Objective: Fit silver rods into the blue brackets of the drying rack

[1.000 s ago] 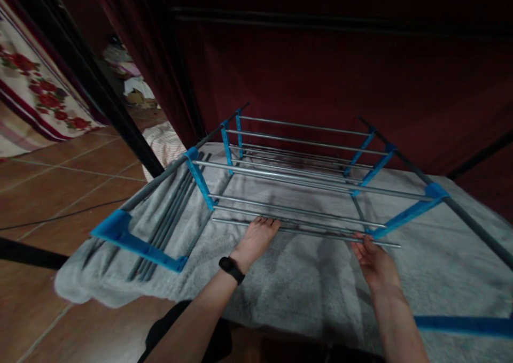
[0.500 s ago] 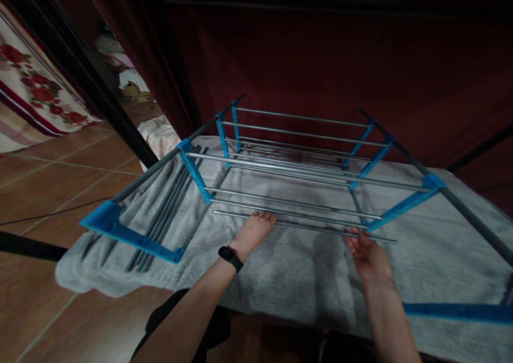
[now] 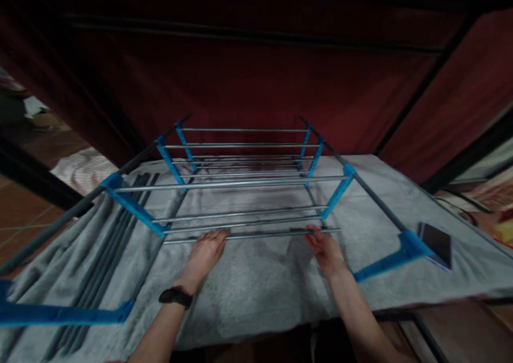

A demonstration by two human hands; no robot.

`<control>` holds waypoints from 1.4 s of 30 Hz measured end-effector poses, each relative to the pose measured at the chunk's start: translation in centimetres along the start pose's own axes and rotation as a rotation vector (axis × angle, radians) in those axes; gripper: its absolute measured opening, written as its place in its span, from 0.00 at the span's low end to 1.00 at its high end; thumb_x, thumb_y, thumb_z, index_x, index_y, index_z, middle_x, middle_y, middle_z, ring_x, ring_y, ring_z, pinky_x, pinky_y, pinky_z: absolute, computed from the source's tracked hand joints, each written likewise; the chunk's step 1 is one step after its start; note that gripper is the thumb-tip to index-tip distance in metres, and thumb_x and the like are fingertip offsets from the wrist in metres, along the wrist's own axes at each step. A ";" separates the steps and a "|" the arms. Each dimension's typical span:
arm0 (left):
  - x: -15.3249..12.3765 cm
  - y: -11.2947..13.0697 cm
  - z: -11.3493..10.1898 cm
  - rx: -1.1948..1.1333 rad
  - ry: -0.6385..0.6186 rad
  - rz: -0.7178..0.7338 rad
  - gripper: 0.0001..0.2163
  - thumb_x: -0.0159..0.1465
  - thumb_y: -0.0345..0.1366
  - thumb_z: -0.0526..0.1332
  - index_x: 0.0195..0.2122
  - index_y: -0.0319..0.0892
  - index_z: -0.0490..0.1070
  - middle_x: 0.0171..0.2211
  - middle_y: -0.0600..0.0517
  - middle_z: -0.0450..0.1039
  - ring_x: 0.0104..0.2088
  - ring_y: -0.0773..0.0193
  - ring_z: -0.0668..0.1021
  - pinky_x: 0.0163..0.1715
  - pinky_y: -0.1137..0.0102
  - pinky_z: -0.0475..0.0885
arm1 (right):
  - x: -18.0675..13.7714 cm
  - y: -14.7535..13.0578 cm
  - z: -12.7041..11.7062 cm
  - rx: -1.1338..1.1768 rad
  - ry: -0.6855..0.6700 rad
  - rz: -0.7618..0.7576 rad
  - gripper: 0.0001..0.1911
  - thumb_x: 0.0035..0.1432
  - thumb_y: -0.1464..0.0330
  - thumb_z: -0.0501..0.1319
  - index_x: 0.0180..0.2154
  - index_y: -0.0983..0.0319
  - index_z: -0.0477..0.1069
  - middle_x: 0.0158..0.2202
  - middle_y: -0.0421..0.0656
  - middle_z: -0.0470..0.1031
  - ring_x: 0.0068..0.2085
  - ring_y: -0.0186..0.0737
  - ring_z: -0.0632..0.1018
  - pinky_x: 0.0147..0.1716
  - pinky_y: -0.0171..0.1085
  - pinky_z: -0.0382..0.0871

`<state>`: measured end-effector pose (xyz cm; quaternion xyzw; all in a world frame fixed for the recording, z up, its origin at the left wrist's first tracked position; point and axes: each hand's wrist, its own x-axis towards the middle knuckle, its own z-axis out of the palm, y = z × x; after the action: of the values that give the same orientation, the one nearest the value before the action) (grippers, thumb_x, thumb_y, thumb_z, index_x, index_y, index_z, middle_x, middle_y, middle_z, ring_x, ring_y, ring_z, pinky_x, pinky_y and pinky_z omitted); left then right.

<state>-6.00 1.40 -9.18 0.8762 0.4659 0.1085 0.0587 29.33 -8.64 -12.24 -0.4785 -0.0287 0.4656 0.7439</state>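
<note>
A thin metal rod (image 3: 264, 235) lies crosswise in front of me, just before the lowest bars of a rack. My left hand (image 3: 207, 250) grips it left of its middle, fingers curled over it; a black band is on that wrist. Near the rod's right end my right hand (image 3: 323, 248) pinches it with the fingertips. The rack (image 3: 232, 183) has grey side tubes, blue plastic brackets and several metal crossbars. At the near left a blue bracket (image 3: 60, 314) has no bar across to the near right bracket (image 3: 395, 256).
Several grey tubes (image 3: 106, 256) lie side by side on the grey blanket (image 3: 256, 293) at the left. A phone (image 3: 436, 244) rests on the blanket at the right. Dark red curtains (image 3: 240, 79) hang behind, with black posts at both sides.
The view has turned to the right, so the phone and right bracket now show. Both hands stay on the rod, which now lies more nearly parallel to the rack's bars.
</note>
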 end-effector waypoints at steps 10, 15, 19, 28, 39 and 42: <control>-1.2 -2.0 0.7 -0.055 0.184 0.046 0.17 0.70 0.41 0.50 0.48 0.46 0.78 0.45 0.46 0.84 0.47 0.53 0.84 0.51 0.58 0.76 | -0.6 -1.5 3.0 0.139 -0.106 -0.108 0.13 0.48 0.66 0.75 0.33 0.58 0.74 0.33 0.41 0.84 0.34 0.40 0.84 0.37 0.38 0.81; -0.6 -3.4 1.5 -0.107 0.273 0.058 0.15 0.69 0.45 0.53 0.47 0.47 0.76 0.43 0.46 0.83 0.44 0.50 0.84 0.48 0.58 0.76 | -0.7 -2.1 3.4 0.171 -0.063 -0.172 0.13 0.49 0.64 0.76 0.32 0.59 0.73 0.32 0.41 0.84 0.32 0.37 0.83 0.36 0.36 0.81; 0.6 -3.0 0.9 -0.135 0.247 0.059 0.10 0.67 0.42 0.55 0.43 0.48 0.75 0.40 0.46 0.83 0.42 0.50 0.84 0.45 0.59 0.75 | -0.7 -2.1 2.6 0.192 0.013 -0.190 0.17 0.50 0.65 0.77 0.28 0.59 0.69 0.30 0.39 0.83 0.28 0.35 0.82 0.33 0.35 0.82; 1.2 -0.1 -1.7 -0.161 0.043 0.085 0.09 0.69 0.38 0.58 0.45 0.46 0.76 0.42 0.45 0.83 0.43 0.51 0.83 0.44 0.63 0.73 | -1.2 -3.5 0.3 0.152 0.136 -0.248 0.11 0.61 0.73 0.69 0.30 0.60 0.68 0.28 0.40 0.82 0.25 0.33 0.82 0.31 0.30 0.81; -1.8 -4.2 -5.1 -0.031 0.406 -0.363 0.09 0.64 0.31 0.58 0.41 0.43 0.77 0.44 0.42 0.81 0.52 0.46 0.77 0.60 0.50 0.61 | 0.2 -5.6 -0.8 0.075 0.134 -0.046 0.17 0.71 0.76 0.49 0.33 0.61 0.72 0.28 0.39 0.80 0.27 0.32 0.83 0.33 0.31 0.83; -2.1 -4.8 -4.9 -0.110 0.508 -0.510 0.08 0.61 0.30 0.59 0.37 0.44 0.77 0.43 0.43 0.78 0.49 0.46 0.76 0.54 0.52 0.66 | 0.4 -4.2 -0.7 0.055 0.135 -0.024 0.16 0.71 0.75 0.51 0.33 0.61 0.72 0.29 0.40 0.80 0.28 0.33 0.83 0.32 0.31 0.83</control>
<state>-12.19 2.39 -5.68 0.6723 0.6627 0.3296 0.0132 32.69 -9.30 -9.73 -0.4878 0.0286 0.4238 0.7627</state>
